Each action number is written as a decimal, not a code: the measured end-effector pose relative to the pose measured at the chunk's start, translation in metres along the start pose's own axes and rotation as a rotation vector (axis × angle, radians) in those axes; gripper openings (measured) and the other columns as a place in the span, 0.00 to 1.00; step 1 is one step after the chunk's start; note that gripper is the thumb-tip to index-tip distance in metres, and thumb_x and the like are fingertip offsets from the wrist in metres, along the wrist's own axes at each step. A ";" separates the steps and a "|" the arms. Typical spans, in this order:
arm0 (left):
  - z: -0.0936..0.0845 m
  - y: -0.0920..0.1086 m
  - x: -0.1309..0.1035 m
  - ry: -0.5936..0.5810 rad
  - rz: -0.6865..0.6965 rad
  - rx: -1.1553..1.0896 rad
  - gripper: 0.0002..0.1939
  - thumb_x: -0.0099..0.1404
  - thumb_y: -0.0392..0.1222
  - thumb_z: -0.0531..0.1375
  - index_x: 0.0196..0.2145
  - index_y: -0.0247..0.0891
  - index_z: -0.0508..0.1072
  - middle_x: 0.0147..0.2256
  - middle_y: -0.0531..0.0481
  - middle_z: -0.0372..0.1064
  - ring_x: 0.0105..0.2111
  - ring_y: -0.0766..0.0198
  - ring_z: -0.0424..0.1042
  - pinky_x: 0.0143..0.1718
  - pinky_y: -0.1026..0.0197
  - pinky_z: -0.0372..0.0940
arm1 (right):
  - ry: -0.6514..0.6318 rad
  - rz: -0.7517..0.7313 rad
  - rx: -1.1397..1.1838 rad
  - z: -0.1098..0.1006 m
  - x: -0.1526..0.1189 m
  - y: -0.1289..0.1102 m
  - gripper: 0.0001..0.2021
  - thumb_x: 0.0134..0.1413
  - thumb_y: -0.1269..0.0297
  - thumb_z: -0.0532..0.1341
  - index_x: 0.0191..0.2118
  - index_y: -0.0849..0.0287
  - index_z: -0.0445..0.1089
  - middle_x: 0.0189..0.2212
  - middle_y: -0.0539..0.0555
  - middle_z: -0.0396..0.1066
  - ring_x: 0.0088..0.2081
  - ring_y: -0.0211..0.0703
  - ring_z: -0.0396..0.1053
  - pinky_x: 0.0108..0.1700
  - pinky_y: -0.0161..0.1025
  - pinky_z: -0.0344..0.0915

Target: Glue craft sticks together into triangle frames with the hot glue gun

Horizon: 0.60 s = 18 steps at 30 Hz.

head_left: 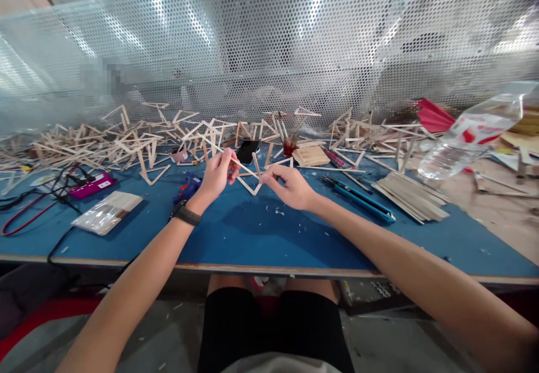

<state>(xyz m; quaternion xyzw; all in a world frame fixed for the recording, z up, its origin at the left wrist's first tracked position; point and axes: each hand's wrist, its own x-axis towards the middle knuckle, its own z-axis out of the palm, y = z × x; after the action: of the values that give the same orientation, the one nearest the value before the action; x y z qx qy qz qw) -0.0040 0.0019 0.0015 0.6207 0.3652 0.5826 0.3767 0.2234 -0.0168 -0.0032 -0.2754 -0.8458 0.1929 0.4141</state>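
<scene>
My left hand (217, 177) pinches a thin wooden stick (242, 166) that slants down to the right. At its lower end, the fingertips of my right hand (290, 186) are pressed together on the wood. Just below and between my hands is a V-shaped corner of joined sticks (254, 192); whether it belongs to the held piece I cannot tell. Beside my left wrist lies a blue tool, seemingly a glue gun (188, 186), partly hidden by my arm. A dark phone (247, 151) lies behind my hands.
Many joined stick frames (147, 142) heap along the perforated metal screen (273, 41). To the right are a blue utility knife (366, 201), a stack of flat sticks (410, 196) and a tilted plastic bottle (471, 134). At left are a purple power strip (93, 185), cables and a clear packet (107, 213).
</scene>
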 end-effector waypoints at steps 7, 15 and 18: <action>0.006 0.006 -0.011 -0.216 0.015 0.167 0.24 0.68 0.61 0.61 0.33 0.34 0.76 0.24 0.50 0.71 0.16 0.73 0.63 0.15 0.68 0.58 | 0.298 0.206 -0.021 -0.007 0.002 0.007 0.23 0.70 0.47 0.51 0.31 0.58 0.69 0.20 0.47 0.62 0.23 0.36 0.59 0.28 0.36 0.55; 0.005 0.010 -0.014 -0.312 0.000 0.152 0.19 0.67 0.56 0.64 0.34 0.35 0.81 0.20 0.51 0.70 0.17 0.70 0.65 0.19 0.66 0.62 | 0.012 0.015 0.089 0.002 0.000 0.004 0.18 0.66 0.48 0.58 0.42 0.57 0.76 0.34 0.53 0.75 0.29 0.38 0.67 0.33 0.35 0.62; 0.002 0.009 -0.012 -0.363 -0.001 0.174 0.18 0.67 0.54 0.64 0.44 0.36 0.81 0.25 0.49 0.73 0.21 0.67 0.68 0.21 0.65 0.64 | -0.019 -0.005 -0.012 0.004 0.000 0.007 0.20 0.68 0.48 0.56 0.34 0.58 0.75 0.28 0.52 0.73 0.28 0.38 0.65 0.33 0.36 0.61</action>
<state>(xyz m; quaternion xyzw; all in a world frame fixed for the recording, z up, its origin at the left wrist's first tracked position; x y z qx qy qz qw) -0.0026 -0.0133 0.0041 0.7455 0.3408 0.4272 0.3815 0.2223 -0.0120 -0.0089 -0.2739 -0.8515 0.1893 0.4051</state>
